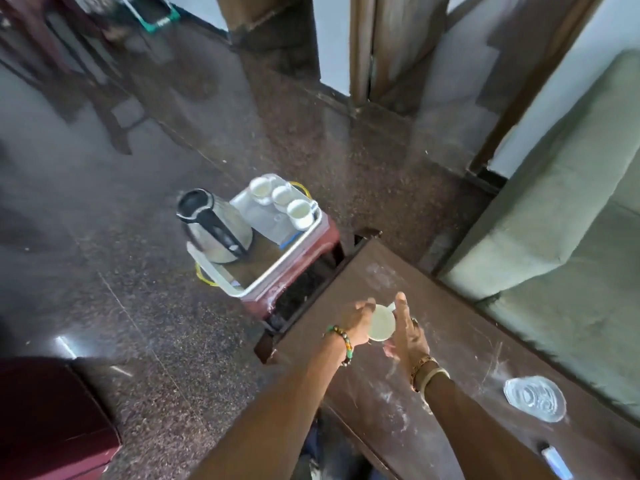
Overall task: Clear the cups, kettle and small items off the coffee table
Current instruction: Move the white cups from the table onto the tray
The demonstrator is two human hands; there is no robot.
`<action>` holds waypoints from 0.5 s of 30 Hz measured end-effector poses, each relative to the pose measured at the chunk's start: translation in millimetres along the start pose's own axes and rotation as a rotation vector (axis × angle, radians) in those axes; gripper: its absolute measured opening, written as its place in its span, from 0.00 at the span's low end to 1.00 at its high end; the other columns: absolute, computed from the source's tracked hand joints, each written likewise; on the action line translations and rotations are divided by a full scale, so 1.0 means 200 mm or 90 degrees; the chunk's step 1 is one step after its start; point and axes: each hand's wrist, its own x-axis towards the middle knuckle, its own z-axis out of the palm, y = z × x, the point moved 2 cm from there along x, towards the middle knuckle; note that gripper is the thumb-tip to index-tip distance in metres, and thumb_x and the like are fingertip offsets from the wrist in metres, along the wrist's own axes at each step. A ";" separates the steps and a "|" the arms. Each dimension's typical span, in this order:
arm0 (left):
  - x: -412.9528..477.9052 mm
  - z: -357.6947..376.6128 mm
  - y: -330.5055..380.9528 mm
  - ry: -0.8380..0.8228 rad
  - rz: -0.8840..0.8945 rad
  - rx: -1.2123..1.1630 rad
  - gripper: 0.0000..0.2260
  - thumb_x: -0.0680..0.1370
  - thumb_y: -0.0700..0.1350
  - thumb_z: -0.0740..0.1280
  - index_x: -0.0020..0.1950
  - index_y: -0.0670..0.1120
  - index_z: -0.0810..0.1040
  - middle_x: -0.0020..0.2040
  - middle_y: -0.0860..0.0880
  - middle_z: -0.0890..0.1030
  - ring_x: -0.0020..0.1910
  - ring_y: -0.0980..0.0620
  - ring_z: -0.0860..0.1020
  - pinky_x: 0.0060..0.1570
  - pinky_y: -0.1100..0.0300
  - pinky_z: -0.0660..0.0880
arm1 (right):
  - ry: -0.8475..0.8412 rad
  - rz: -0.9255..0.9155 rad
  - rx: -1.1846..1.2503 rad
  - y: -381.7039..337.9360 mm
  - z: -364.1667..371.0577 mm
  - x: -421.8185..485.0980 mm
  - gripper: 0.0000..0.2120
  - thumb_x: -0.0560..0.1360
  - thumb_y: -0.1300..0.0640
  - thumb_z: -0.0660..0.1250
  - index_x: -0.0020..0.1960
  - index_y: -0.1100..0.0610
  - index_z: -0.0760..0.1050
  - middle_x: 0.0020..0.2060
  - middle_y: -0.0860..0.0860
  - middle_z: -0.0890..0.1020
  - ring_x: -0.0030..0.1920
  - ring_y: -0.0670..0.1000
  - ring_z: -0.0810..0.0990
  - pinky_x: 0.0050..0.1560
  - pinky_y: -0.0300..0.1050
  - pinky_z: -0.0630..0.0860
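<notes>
A white cup (381, 323) sits at the far end of the dark wooden coffee table (460, 344), held between both hands. My left hand (356, 323) presses its left side and my right hand (408, 332) its right side. Beyond the table's end, a white tray (277, 268) rests on a red stool (304, 261). On the tray stand a steel kettle (216, 230) with a black handle and three white cups (282, 200). A glass ashtray (535, 398) and a small blue-white lighter (556, 464) lie on the table near me.
A pale green sofa (568, 220) runs along the table's right side. A dark red box-like seat (52, 417) stands at the lower left. Polished speckled floor (104, 237) spreads to the left, with chair legs (114, 126) and a door frame (360, 50) further back.
</notes>
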 end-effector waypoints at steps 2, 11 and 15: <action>-0.10 -0.20 0.17 -0.012 0.055 0.007 0.20 0.82 0.51 0.60 0.70 0.42 0.70 0.70 0.39 0.71 0.67 0.39 0.72 0.63 0.46 0.74 | -0.023 -0.063 -0.023 -0.23 0.12 -0.13 0.39 0.67 0.21 0.51 0.55 0.52 0.76 0.53 0.62 0.80 0.45 0.60 0.80 0.57 0.59 0.80; -0.36 -1.03 0.50 0.002 0.137 -0.021 0.22 0.82 0.51 0.58 0.72 0.40 0.68 0.70 0.39 0.71 0.68 0.39 0.71 0.63 0.49 0.74 | -0.041 -0.131 0.022 -0.73 0.77 -0.46 0.45 0.72 0.28 0.58 0.68 0.67 0.72 0.51 0.63 0.79 0.45 0.59 0.77 0.51 0.61 0.79; -0.39 -1.36 0.52 0.027 0.137 -0.053 0.22 0.82 0.52 0.58 0.70 0.40 0.70 0.68 0.39 0.73 0.65 0.40 0.75 0.56 0.54 0.78 | -0.028 -0.127 0.054 -0.80 1.08 -0.54 0.41 0.70 0.23 0.58 0.65 0.55 0.77 0.58 0.57 0.82 0.56 0.58 0.81 0.54 0.55 0.80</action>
